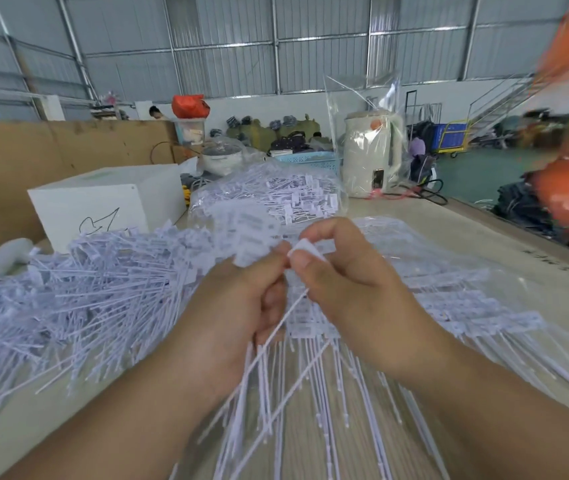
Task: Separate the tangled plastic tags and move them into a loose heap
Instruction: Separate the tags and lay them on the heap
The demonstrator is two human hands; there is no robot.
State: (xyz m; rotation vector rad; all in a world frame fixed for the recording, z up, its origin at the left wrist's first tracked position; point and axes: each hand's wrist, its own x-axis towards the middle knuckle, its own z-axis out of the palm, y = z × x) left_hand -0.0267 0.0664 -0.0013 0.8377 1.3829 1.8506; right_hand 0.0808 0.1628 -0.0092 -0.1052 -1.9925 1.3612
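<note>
My left hand point(241, 306) grips a bundle of white plastic tags point(269, 393) whose long stems fan downward toward me. My right hand point(349, 271) pinches the flat head of one tag point(305, 249) between thumb and forefinger, just above the left hand's fingertips. A large loose heap of tags point(78, 299) lies on the table to the left. More tags in rows point(466, 306) lie on clear plastic under and to the right of my hands.
A clear bag full of tags point(269, 199) lies behind my hands. A white box point(103, 202) stands at the back left before a cardboard wall point(33, 150). A wrapped kettle point(369, 154) and a blue basket point(311, 161) stand farther back. The table edge point(505, 216) runs on the right.
</note>
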